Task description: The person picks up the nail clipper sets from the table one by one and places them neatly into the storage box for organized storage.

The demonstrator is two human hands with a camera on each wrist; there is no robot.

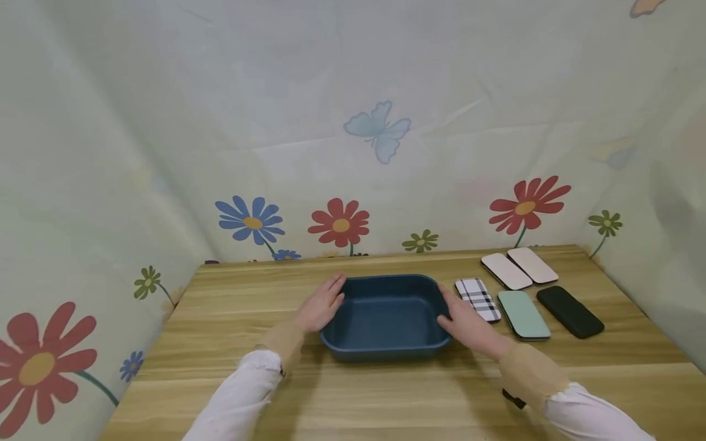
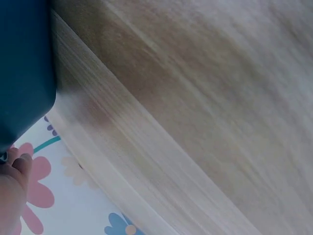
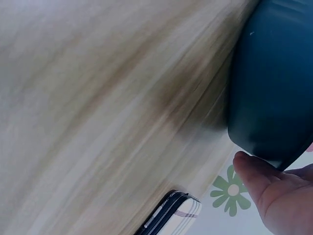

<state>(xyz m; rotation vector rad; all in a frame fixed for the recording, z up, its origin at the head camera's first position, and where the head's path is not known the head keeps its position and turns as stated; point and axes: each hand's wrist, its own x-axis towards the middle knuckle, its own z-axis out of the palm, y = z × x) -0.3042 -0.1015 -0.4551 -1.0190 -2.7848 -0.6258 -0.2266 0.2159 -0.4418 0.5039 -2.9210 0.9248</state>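
A dark blue rectangular basin with rounded corners sits at the middle of the wooden table, its inside bare. My left hand grips its left rim, thumb over the edge. On the opposite side my right hand holds the right rim the same way. In the left wrist view, the basin's outer wall rises at the left, with fingers at its rim. The right wrist view has the basin's wall at the right and my right hand against the rim.
Right of the basin lie several flat phone-like slabs: a plaid one, a mint green one, a black one and two pale pink ones. A flower-printed curtain encloses the wooden table behind and at both sides.
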